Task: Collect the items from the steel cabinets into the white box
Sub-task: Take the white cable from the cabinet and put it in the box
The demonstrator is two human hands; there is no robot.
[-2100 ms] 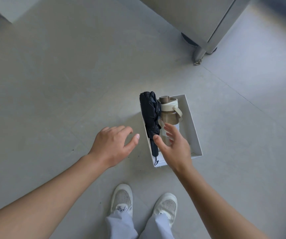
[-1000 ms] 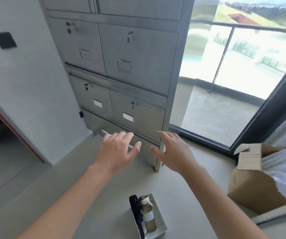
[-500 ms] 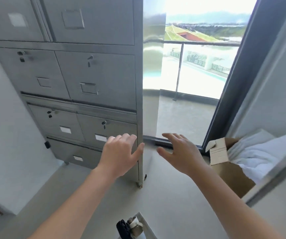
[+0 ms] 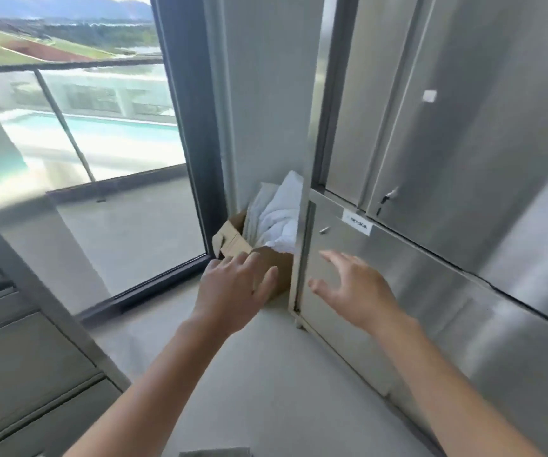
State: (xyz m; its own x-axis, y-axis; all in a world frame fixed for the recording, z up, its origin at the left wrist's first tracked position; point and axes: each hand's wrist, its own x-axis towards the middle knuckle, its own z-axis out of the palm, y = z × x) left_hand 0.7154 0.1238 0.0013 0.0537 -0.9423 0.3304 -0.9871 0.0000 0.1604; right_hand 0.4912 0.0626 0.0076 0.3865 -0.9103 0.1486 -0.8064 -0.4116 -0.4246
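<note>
Two hands are out in front of you, both empty. Your left hand (image 4: 236,285) has fingers straight and slightly fanned, thumb out to the right, back of hand up. It overlaps the near face of the cardboard box (image 4: 233,240); contact can't be told. Your right hand (image 4: 355,288) is spread wider, fingers apart and lightly bent, thumb pointing left, gripping nothing. Its fingertips (image 4: 327,257) are over the lower door (image 4: 447,324) of the right steel cabinet (image 4: 464,127), just below the small knob (image 4: 324,230) and near the white label (image 4: 357,224). Touching or hovering, can't tell. That door looks closed, and its left edge runs down through the gap between your two hands. The cabinet stands on the floor (image 4: 266,374), front corner foot just below your right thumb. The cardboard box is on the floor too, in the corner between the dark window frame (image 4: 196,143) and the cabinet's left side. Its flap is open and white crumpled material (image 4: 279,212) sticks out the top. A second steel cabinet (image 4: 18,357) fills the lower left corner of view, drawer fronts shut, well apart from both hands. View is motion-blurred, so fine detail is lost.
</note>
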